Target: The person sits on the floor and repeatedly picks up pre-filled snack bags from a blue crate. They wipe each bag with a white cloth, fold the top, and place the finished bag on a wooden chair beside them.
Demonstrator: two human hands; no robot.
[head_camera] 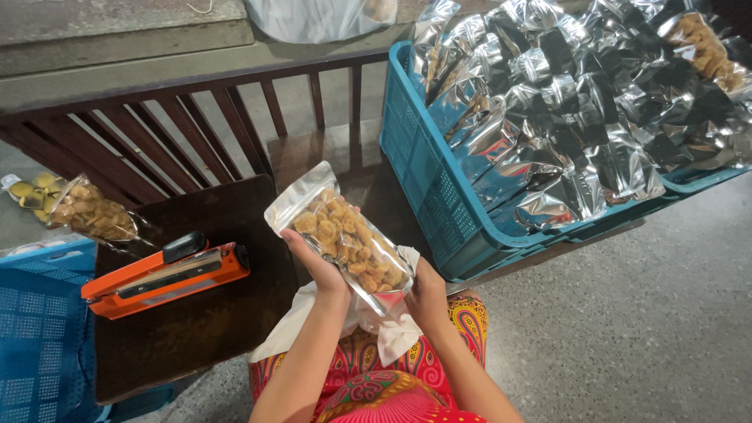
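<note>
A blue crate [423,157] heaped with silvery pouches [580,102] sits at right, beside a dark wooden table [204,329] carrying an orange heat sealer [164,278]. Above the person's lap, a clear-fronted pouch of fried snacks [345,239] lies tilted between both hands: the left hand [317,266] cups its underside with fingers curled round the edge, the right hand [425,294] pinches its lower corner.

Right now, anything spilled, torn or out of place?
Nothing spilled or torn. Both hands, left hand and right hand, hold a filled snack pouch. One oddity: a filled pouch lies apart at the far left, away from the blue crate of pouches.
</note>
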